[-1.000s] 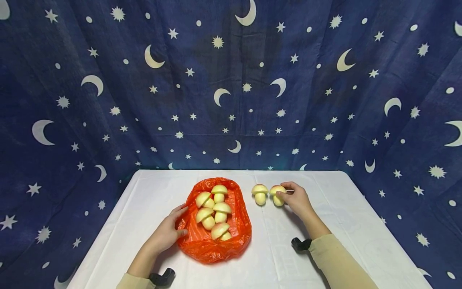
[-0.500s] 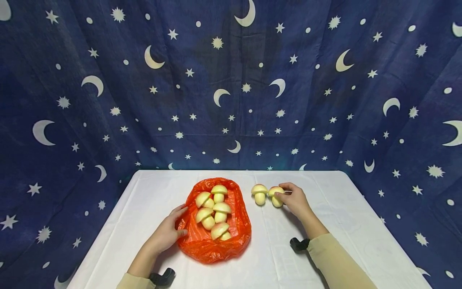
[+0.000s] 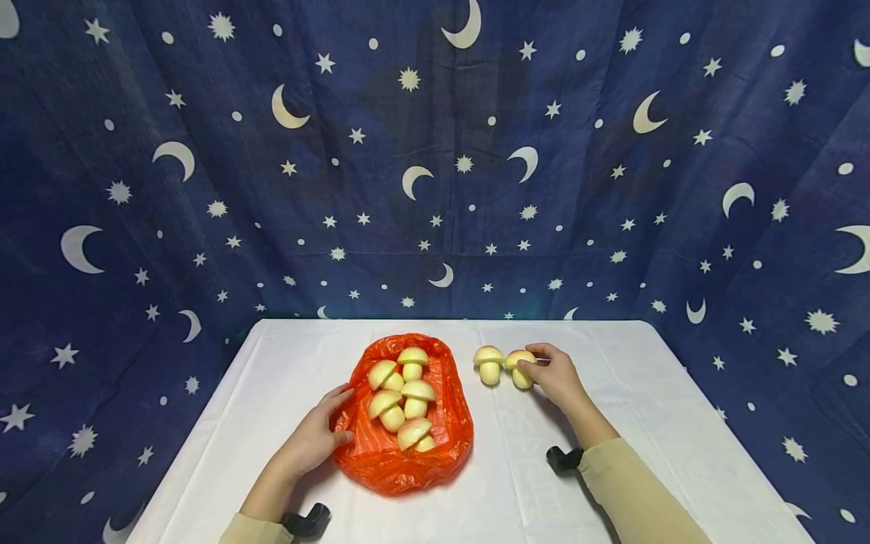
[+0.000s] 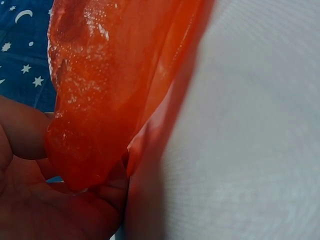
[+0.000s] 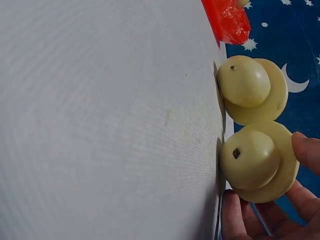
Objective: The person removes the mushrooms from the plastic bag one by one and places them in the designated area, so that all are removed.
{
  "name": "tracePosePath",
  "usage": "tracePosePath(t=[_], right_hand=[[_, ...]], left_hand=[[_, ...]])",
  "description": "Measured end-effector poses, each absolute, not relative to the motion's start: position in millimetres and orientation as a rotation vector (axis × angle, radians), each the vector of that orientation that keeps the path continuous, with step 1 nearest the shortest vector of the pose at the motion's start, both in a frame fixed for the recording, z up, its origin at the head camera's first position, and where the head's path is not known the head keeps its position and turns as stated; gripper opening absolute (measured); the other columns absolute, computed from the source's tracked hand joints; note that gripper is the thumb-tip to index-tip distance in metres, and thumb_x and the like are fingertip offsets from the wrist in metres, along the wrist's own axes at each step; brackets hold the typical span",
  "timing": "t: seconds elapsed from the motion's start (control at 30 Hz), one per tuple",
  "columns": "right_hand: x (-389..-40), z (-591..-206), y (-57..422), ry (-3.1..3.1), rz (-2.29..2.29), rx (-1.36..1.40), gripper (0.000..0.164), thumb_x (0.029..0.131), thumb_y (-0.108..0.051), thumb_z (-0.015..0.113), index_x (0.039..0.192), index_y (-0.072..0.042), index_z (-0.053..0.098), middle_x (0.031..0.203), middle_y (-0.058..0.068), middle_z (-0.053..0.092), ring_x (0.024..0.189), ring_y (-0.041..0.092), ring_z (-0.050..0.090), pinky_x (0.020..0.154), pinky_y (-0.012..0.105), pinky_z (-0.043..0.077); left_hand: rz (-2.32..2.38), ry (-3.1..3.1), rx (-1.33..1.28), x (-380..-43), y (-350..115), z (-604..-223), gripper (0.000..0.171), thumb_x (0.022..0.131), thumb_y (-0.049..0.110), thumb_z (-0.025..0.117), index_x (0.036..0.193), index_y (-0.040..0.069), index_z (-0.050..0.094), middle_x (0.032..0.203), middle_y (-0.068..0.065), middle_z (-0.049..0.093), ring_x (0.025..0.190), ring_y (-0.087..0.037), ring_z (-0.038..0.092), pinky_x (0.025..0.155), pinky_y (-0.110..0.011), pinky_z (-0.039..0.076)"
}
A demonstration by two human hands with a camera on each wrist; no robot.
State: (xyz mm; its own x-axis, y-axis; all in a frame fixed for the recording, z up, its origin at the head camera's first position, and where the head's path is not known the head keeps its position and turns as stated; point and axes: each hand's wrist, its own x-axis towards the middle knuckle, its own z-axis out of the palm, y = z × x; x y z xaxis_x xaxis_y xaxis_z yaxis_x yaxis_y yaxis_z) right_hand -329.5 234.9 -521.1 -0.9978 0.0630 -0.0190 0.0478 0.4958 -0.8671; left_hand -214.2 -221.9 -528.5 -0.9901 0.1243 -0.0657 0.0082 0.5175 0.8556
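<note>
In the head view my left hand grips the left side of a red plastic bag, whose rim is turned outward. The left wrist view has the thumb over the bag's edge and fingers behind it. Inside the bag lie several pale yellow mushrooms, apparently toys. To its right, my right hand holds another mushroom by its cap, thumb on the near side and fingers behind. That mushroom sits on the table beside a free one, their caps close together or touching.
A white cloth covers the table. Behind and along the sides hangs a dark blue curtain patterned with moons and stars. Black fittings are worn at both wrists, the right one close above the cloth.
My right hand has shifted the held mushroom slightly left, closer to the free one, and has stayed there for the last half second. The left hand and the bag have not moved.
</note>
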Motion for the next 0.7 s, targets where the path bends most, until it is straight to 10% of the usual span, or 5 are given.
tracePosePath(t=[0.7], right_hand=[[-328.0, -519.9, 236.6, -2.659, 1.638, -0.110, 0.050, 0.099, -0.020, 0.076, 0.142, 0.001, 0.063, 0.146, 0.026, 0.063, 0.129, 0.040, 0.067, 0.088, 0.027, 0.066]], left_hand=[[1.490, 2.624, 0.114, -213.6, -221.0, -526.7, 0.078, 0.088, -0.010, 0.071, 0.161, 0.000, 0.045, 0.176, -0.018, 0.031, 0.165, -0.049, 0.022, 0.132, -0.068, 0.016]])
